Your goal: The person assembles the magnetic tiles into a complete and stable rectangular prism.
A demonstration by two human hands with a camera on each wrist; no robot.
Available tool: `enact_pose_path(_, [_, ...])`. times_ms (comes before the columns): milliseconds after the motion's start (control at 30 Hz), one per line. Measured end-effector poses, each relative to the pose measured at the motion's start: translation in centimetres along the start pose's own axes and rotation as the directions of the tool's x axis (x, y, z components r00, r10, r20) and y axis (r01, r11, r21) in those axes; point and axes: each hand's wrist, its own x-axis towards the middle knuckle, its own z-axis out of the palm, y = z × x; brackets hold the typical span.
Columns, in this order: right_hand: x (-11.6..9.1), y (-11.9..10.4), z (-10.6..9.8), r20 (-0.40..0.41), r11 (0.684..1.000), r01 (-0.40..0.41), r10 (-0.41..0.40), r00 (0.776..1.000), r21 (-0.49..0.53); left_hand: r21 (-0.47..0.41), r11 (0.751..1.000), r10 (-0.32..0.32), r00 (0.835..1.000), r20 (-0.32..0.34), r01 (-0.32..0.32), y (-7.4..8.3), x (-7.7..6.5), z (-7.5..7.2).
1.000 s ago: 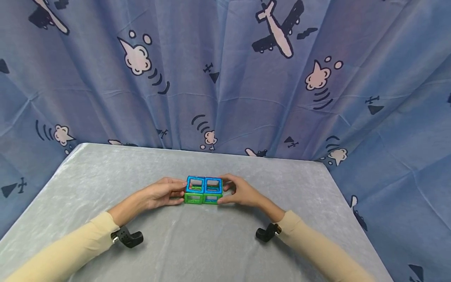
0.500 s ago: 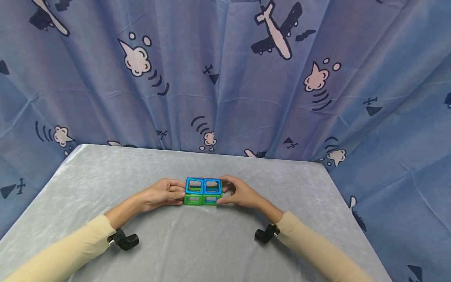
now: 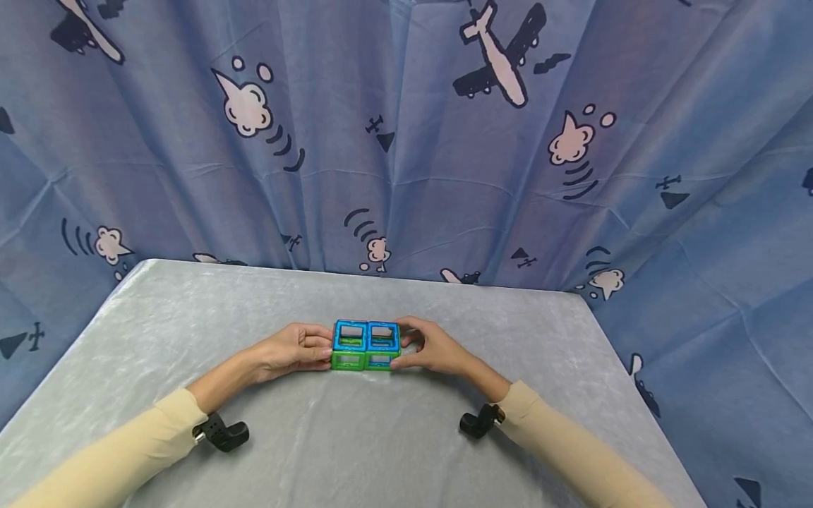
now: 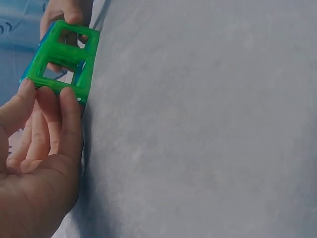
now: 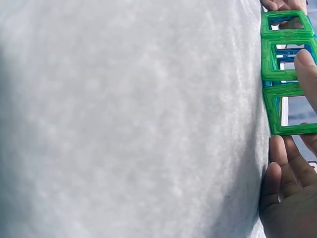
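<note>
Two hollow cubes of see-through magnetic tiles form one block (image 3: 366,336) on the table, blue on top and green in front. My left hand (image 3: 288,354) touches its left end with the fingertips. In the left wrist view the left thumb (image 4: 26,91) meets a corner and the other fingertips press along the green edge. My right hand (image 3: 441,347) grips the right end, thumb at the front and fingers behind. The right wrist view shows the thumb (image 5: 308,74) over the green front tiles (image 5: 285,74), with other fingers close to the end tile.
A pale grey cloth covers the table (image 3: 356,437). Behind it hangs a blue curtain (image 3: 425,162) with airplane prints, meeting the far table edge. Black wrist cameras sit on the left wrist (image 3: 222,432) and right wrist (image 3: 479,421), low over the cloth.
The left thumb has slid down from the block's upper left edge toward its front left corner, and the left forearm has shifted slightly left. The right hand keeps its grip.
</note>
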Motion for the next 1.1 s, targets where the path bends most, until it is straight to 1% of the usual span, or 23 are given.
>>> enact_pose_path(233, [0.00,-0.02,-0.06,0.000,1.000,0.003,-0.003,1.000,0.006,0.012,1.000,-0.016,1.000,0.000,0.016,0.08,0.01,-0.03])
enact_pose_path(467, [-0.03,-0.11,-0.05,0.000,1.000,-0.006,0.006,1.000,0.004,0.021,0.999,-0.046,0.997,-0.057,0.048,0.17,0.15,0.38])
enact_pose_path(767, [0.00,-0.02,-0.06,0.006,1.000,-0.005,0.005,1.000,-0.001,0.016,0.998,-0.066,0.994,-0.088,0.068,0.37,0.21,0.57])
enact_pose_path(1100, [0.02,0.01,-0.03,0.001,1.000,-0.014,0.014,1.000,-0.004,0.035,0.991,-0.118,0.979,-0.165,0.126,0.70,0.48,0.79])
